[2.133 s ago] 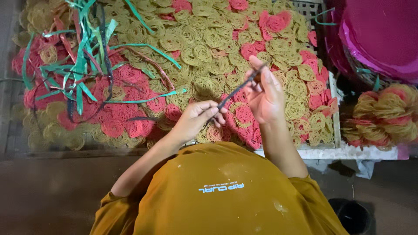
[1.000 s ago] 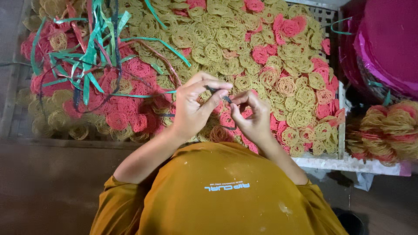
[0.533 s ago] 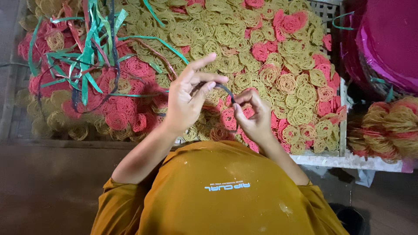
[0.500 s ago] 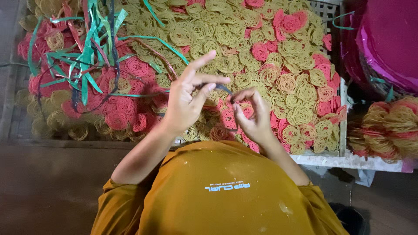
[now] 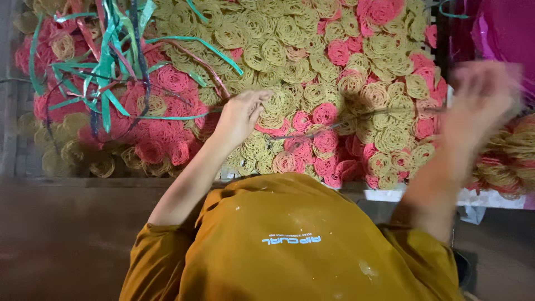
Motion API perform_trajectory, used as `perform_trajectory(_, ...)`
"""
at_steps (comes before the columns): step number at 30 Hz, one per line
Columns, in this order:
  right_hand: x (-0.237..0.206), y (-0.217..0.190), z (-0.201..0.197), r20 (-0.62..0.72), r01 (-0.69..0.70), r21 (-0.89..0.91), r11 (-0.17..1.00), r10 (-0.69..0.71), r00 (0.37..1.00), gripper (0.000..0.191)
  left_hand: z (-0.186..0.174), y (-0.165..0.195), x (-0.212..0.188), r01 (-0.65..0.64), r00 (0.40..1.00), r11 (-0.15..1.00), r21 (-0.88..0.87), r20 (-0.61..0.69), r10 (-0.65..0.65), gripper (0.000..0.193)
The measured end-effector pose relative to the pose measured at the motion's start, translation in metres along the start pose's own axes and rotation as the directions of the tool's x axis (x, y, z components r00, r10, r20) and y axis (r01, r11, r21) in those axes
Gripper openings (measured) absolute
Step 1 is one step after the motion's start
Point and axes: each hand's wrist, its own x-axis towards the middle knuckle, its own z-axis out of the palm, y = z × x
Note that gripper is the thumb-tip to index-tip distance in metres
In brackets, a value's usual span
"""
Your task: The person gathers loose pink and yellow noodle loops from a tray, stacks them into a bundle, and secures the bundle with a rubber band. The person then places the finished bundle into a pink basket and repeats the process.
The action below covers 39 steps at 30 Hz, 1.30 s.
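A wide tray holds a dense layer of small coiled rounds, yellow point(image 5: 290, 33) and pink point(image 5: 167, 134). My left hand point(image 5: 239, 114) rests on the coils near the middle, its fingers pinched on one end of a thin dark strip point(image 5: 345, 120). The strip runs taut to the right, just above the coils. My right hand point(image 5: 482, 103) is raised at the tray's right edge, blurred by motion, at the strip's other end. My orange shirt point(image 5: 290, 239) fills the bottom of the view.
A loose bundle of green and red plastic strips point(image 5: 106, 72) lies on the coils at the upper left. The tray's white rim point(image 5: 490, 198) shows at the lower right. A magenta round object point(image 5: 507, 28) and another heap of coils point(image 5: 512, 150) sit to the right.
My hands were close together over the pink coils. The right hand has swung far out to the right, drawing the strip taut, while the left hand stays near the middle.
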Motion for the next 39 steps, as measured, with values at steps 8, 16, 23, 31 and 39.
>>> perform_trajectory(8,-0.047,0.012,-0.004,0.672,0.710,-0.590,0.384,-0.255,0.696,0.016,0.057,-0.050,0.037,-0.270,0.958,0.786,0.556,0.236,0.163,0.049)
perform_trajectory(16,-0.097,0.103,0.055,0.293,-0.477,-0.083,0.875,0.479,0.828,0.017,0.055,0.004,0.033,-0.051,0.960,0.979,0.197,0.281,-0.007,0.059)
perform_trajectory(23,-0.078,0.101,0.107,0.492,-0.350,-0.145,0.925,0.375,0.786,0.034,0.091,0.052,0.037,0.191,0.962,0.662,-0.725,0.272,0.021,0.031)
perform_trajectory(31,-0.069,0.097,0.052,0.419,0.221,-0.894,0.389,0.555,0.719,0.036,0.025,-0.020,0.060,0.168,0.908,0.335,-0.927,0.013,-0.419,0.028)
perform_trajectory(39,-0.060,0.105,-0.017,0.469,0.499,-0.866,0.034,0.404,0.785,0.031,0.005,-0.061,0.067,0.057,0.901,0.235,-0.970,-0.051,-0.431,0.026)
